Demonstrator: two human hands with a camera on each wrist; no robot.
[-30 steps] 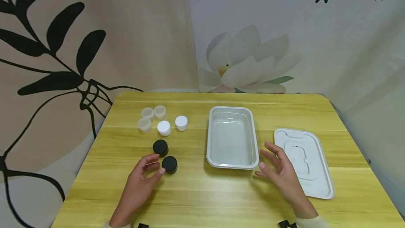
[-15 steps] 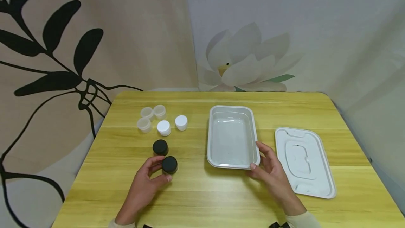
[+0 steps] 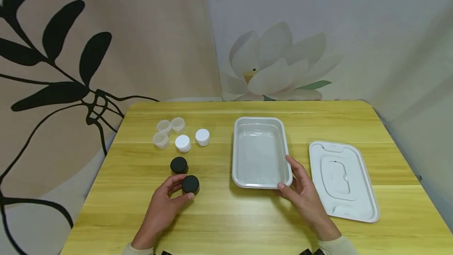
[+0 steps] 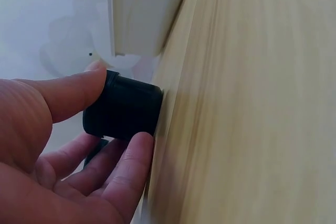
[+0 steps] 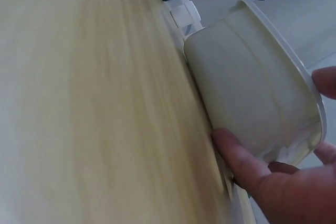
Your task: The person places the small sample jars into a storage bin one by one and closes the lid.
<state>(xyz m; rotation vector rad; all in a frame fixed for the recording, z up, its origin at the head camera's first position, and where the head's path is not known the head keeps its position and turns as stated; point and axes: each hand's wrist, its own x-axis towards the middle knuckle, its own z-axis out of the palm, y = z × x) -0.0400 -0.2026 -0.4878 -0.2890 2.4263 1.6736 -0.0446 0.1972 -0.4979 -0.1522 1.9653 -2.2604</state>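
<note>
My left hand (image 3: pixel 164 207) holds the nearer small black lidded jar (image 3: pixel 190 184) between thumb and fingers. In the left wrist view the thumb presses one side of that jar (image 4: pixel 126 107) and the fingers lie against the other, its base at the tabletop. A second black jar (image 3: pixel 179 165) stands just behind it. My right hand (image 3: pixel 306 198) grips the near right corner of a white rectangular plastic container (image 3: pixel 260 154). In the right wrist view its fingers touch the container's outer wall (image 5: pixel 247 93). The container stands upright on the table without a lid.
Two white-capped jars, one nearer (image 3: pixel 183 143) and one to its right (image 3: pixel 203 137), stand behind the black ones. Several translucent cups (image 3: pixel 161 139) cluster at the back left. A flat white lid (image 3: pixel 344 182) lies at the right on the wooden table (image 3: pixel 226 223).
My left thumb and fingers have closed round the nearer black jar. My right hand has moved left from beside the container onto its near right corner. Both things stay in place.
</note>
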